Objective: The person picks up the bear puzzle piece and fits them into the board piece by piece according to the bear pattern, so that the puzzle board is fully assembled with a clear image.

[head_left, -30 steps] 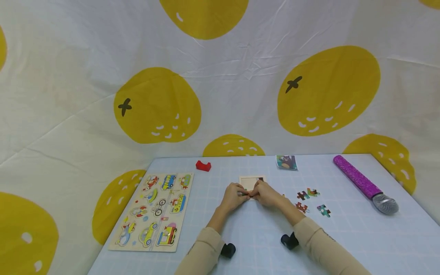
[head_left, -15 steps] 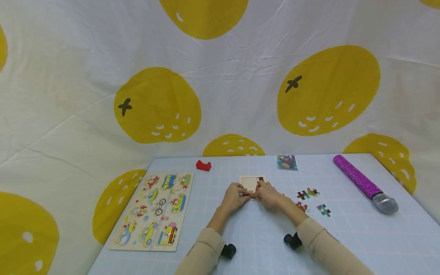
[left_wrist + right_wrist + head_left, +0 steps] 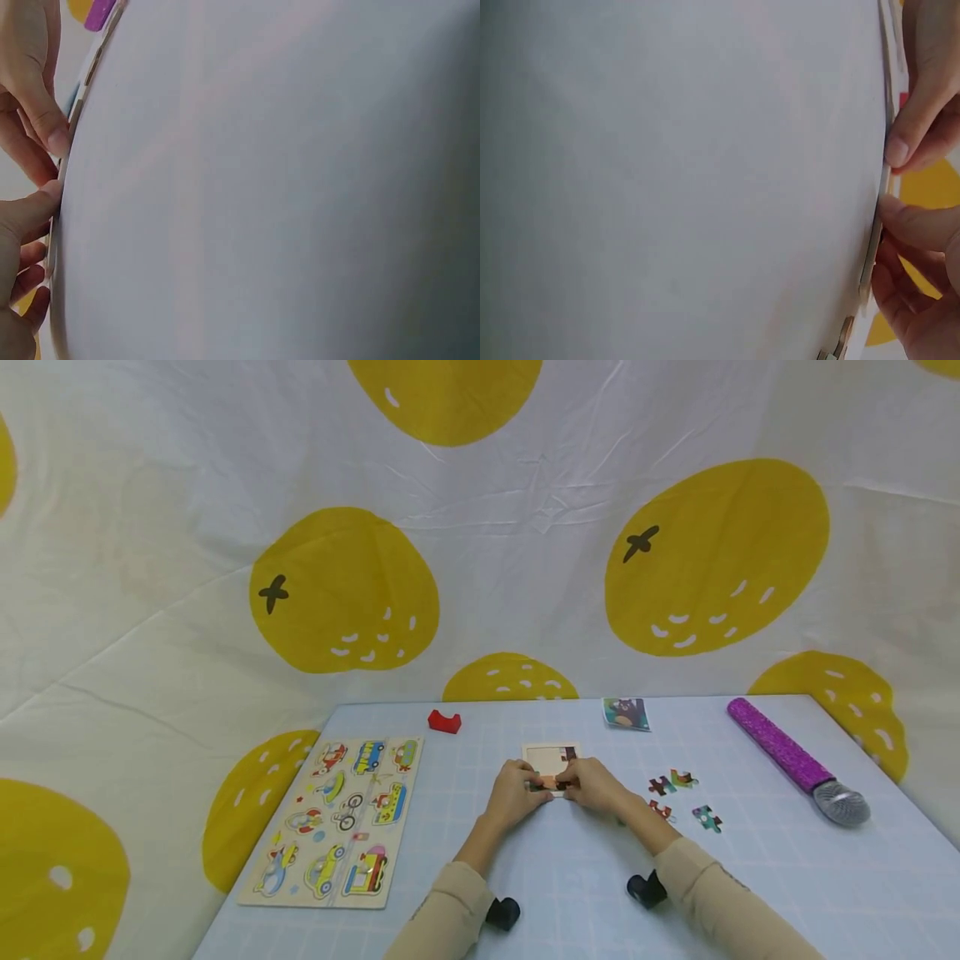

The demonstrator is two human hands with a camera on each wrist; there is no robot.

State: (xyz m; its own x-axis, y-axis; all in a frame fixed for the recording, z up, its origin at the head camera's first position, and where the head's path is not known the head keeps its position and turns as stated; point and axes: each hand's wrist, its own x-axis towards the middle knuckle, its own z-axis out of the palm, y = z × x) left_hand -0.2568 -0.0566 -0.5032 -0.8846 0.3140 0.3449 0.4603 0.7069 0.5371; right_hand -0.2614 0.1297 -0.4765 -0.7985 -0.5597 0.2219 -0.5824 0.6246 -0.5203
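Observation:
A small wooden puzzle tray (image 3: 541, 757) lies mid-table, partly filled. One dark piece (image 3: 568, 754) sits in its far right corner, and orange and dark pieces (image 3: 549, 782) line its near side. My left hand (image 3: 513, 795) grips the near left corner, thumb at the front edge. At the near right corner, my right hand (image 3: 597, 787) holds the tray between thumb and curled fingers, right beside a dark piece. Both wrist views catch the tray edge-on, with left-hand fingers (image 3: 30, 262) and right-hand fingers (image 3: 900, 277) along it; the hands hide its near corners.
Several loose jigsaw pieces (image 3: 671, 782) lie right of the tray. A picture card (image 3: 626, 714) and a red block (image 3: 444, 722) are at the back. A wooden vehicle puzzle board (image 3: 322, 827) fills the left side; a purple glitter microphone (image 3: 780, 743) lies at the right.
My right hand has shifted rightward from the middle of the tray's near side to its right corner, uncovering the orange and dark pieces. My left hand stays at the left corner.

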